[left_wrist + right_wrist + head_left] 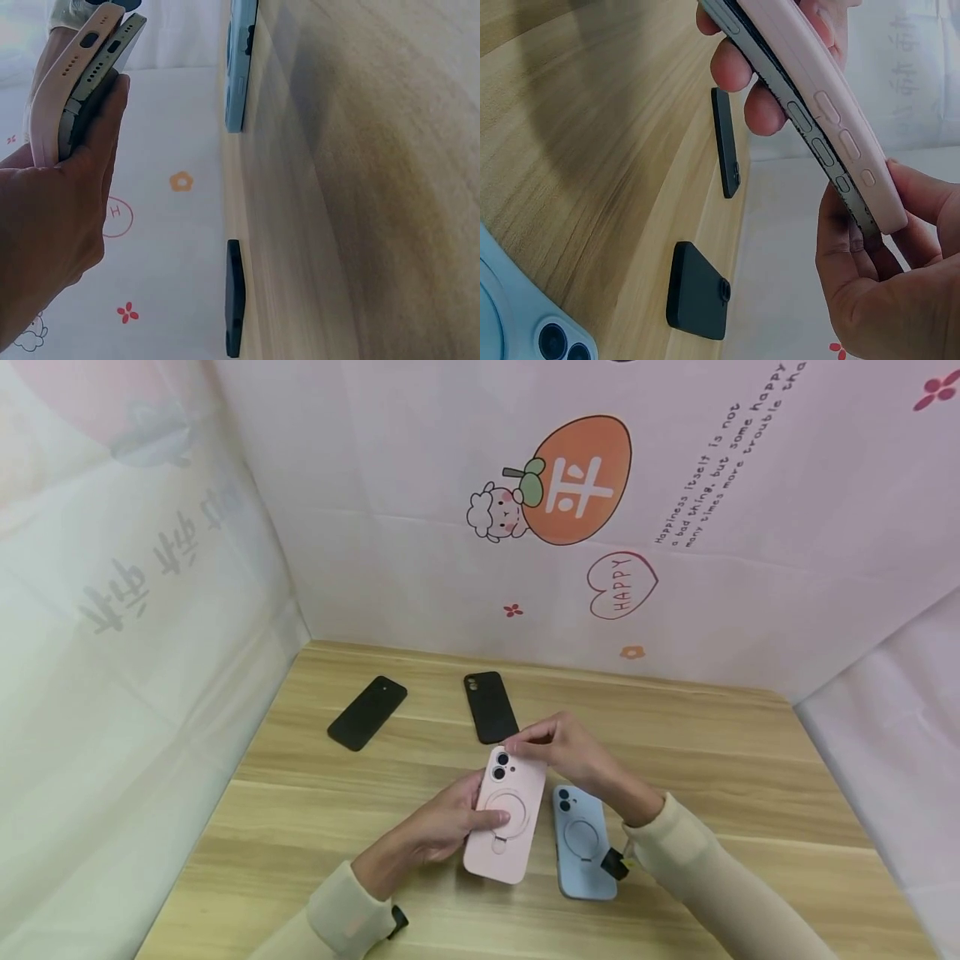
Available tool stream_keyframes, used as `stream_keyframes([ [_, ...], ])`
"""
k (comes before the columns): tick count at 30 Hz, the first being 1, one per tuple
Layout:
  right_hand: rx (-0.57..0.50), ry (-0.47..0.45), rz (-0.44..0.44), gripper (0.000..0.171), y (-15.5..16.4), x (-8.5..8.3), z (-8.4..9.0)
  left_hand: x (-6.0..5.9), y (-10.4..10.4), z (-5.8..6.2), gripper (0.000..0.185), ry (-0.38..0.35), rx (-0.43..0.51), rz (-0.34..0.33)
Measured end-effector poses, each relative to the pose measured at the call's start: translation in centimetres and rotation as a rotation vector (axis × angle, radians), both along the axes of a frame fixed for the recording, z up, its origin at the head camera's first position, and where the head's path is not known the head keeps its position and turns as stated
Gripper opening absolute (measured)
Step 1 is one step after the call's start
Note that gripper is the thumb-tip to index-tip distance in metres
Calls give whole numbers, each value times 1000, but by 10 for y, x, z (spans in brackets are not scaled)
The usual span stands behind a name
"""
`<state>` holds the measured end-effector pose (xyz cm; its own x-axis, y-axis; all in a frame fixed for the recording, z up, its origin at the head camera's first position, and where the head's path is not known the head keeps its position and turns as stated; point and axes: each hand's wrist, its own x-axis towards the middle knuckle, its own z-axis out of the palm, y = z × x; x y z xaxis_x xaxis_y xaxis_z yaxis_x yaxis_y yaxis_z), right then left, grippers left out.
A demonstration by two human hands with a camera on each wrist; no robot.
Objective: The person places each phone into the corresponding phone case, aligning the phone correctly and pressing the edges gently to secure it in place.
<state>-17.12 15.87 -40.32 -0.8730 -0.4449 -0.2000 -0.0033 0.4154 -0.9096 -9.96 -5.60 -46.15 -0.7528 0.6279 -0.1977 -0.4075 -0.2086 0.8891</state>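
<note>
1. Far left of the wooden table [315, 827], a black phone case [367, 712] lies flat, angled, camera hole toward the back wall. Nothing on it that can be read.
2. Next along, a second black case [491, 707] lies flat and well apart from the first, its near end just beside the fingers of the right hand.
3. Centre stage: the left hand [442, 827] grips the lower half of the pink case [506, 814], thumb across the ring on its back, fingers curled behind. It is held up off the table, tilted, camera end pointing away.
4. Look inside that case: the left wrist view shows a phone [101, 71] partly seated, its metal edge and ports standing proud of the pink shell at one end. The right wrist view shows the same gap along the button side.
5. The right hand [566, 750] pinches the top corner of the pink case near the camera lenses, fingertips [855, 240] and thumb closed tight on shell and phone edge.
6. Right of it, a blue case [581, 843] lies flat on the table, ring on its back, lenses up, partly under the right wrist.
7. Backdrop [750, 610] writing: a heart reading "HAPPY", and a line beginning "Happiness itself is not a bad thing".
</note>
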Motion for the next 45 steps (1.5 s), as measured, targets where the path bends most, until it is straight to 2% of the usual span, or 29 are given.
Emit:
stream_keyframes([
  [10, 23, 46, -1, 11, -3, 3, 0, 2, 1, -1, 61, 6, -27, 24],
  [17, 61, 66, 8, 13, 1, 1, -2, 0, -2, 0, 66, 17, -44, 84],
  [22, 14, 16, 24, 18, 6, 1, -4, -1, -3, 1, 65, 36, -48, 113],
  [31, -61, -67, 2, 21, 13, 3, -5, 1, -2, 2, 65, 45, -49, 111],
  [45, -78, -16, 12, 16, 15, 9, -9, 7, -2, 4, 66, 31, -81, 142],
])
